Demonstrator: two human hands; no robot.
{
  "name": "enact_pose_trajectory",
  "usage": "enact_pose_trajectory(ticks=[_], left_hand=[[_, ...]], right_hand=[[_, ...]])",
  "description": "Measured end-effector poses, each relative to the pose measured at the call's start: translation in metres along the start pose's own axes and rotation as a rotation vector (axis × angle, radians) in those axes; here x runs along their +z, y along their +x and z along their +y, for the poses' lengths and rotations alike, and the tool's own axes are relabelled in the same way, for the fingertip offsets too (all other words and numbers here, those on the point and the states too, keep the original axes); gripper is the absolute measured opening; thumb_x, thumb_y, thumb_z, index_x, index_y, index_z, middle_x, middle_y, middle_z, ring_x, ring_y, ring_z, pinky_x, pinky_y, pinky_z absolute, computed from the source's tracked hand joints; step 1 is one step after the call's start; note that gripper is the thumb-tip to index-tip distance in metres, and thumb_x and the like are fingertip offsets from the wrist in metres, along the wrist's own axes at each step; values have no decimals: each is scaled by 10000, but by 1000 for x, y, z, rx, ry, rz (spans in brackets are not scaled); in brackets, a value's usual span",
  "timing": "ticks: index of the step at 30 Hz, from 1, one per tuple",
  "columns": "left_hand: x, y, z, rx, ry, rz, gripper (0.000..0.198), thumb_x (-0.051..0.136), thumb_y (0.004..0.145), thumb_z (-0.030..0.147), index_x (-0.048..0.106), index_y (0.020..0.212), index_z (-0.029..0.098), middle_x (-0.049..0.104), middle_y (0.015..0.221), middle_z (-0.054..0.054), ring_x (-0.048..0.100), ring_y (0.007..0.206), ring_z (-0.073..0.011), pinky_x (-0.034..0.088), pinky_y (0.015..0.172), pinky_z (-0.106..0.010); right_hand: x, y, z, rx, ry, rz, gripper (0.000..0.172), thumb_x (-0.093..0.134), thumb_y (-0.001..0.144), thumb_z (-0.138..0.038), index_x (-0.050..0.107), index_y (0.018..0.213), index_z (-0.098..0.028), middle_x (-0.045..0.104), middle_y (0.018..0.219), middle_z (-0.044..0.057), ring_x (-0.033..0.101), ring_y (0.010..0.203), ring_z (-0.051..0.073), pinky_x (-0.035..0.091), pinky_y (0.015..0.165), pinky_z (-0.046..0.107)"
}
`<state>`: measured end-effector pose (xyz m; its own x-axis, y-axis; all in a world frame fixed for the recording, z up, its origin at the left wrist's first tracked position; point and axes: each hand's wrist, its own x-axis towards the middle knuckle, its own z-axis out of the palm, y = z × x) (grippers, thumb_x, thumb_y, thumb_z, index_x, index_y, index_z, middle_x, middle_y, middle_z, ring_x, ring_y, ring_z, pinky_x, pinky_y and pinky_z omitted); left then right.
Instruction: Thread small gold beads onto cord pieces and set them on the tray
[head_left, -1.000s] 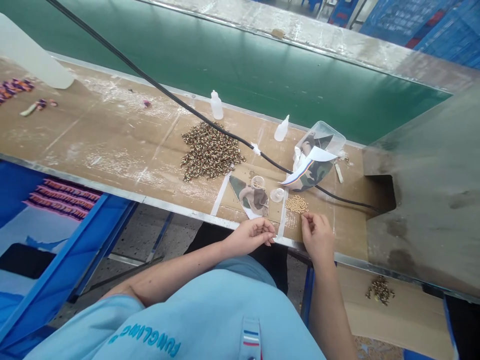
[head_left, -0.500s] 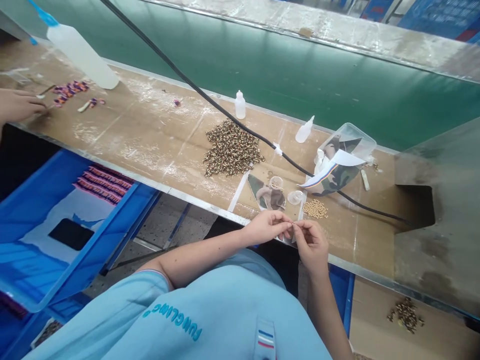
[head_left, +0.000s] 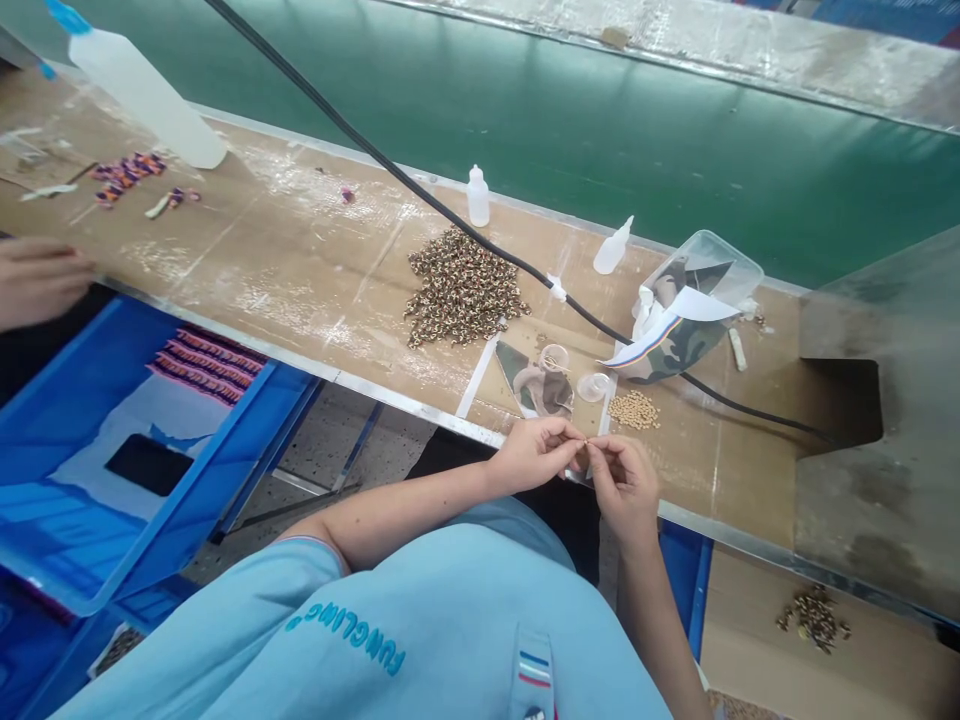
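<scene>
My left hand (head_left: 534, 452) and my right hand (head_left: 624, 482) meet at the near edge of the workbench (head_left: 300, 270), fingertips pinched together around something tiny that I cannot make out. Just beyond them lies a small heap of pale beads (head_left: 634, 409), two little clear cups (head_left: 592, 386) and a scrap of camouflage fabric (head_left: 534, 384). A larger pile of brown patterned pieces (head_left: 461, 288) sits farther left on the bench.
A black cable (head_left: 420, 195) crosses the bench toward a clear tub of camouflage fabric (head_left: 686, 310). Two small dropper bottles (head_left: 478, 195), a large squeeze bottle (head_left: 139, 90) and a green conveyor belt (head_left: 600, 130) lie beyond. A blue crate (head_left: 135, 470) stands lower left; another person's hand (head_left: 37, 280) shows at far left.
My right hand left the pale beads and came in to meet my left hand, fingertips now pinched together. The view shifted left, and another person's hand appeared there.
</scene>
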<state>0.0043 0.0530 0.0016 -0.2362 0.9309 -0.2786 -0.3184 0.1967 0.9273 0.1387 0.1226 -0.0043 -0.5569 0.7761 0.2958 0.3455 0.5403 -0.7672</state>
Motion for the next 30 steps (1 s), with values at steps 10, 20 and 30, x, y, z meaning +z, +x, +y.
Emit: enact_pose_trajectory(ticks=[10,20,30], left_hand=[[0,-6,-8,362,554,85,203,465,860,220,661,860,168,675,791,-61,600,741,-135,501,774,-272],[0,-5,-14,390,597,59,214,434,877,235,638,869,171,673,849,-73,604,819,-150,493,816,-285],[0,-5,-14,402,627,68,227,416,887,244,625,850,166,664,822,-76,603,798,-152,490,786,-271]], right_hand=[[-3,-4,0,-21,-75,-10,159,525,877,-308,627,824,-199,626,791,42,590,676,128,505,549,245],[-3,-6,-1,-6,-90,10,162,527,878,-313,635,823,-206,642,808,42,589,657,126,495,550,258],[-1,-6,0,-31,-76,23,130,528,876,-274,629,831,-206,639,803,35,596,676,125,494,559,250]])
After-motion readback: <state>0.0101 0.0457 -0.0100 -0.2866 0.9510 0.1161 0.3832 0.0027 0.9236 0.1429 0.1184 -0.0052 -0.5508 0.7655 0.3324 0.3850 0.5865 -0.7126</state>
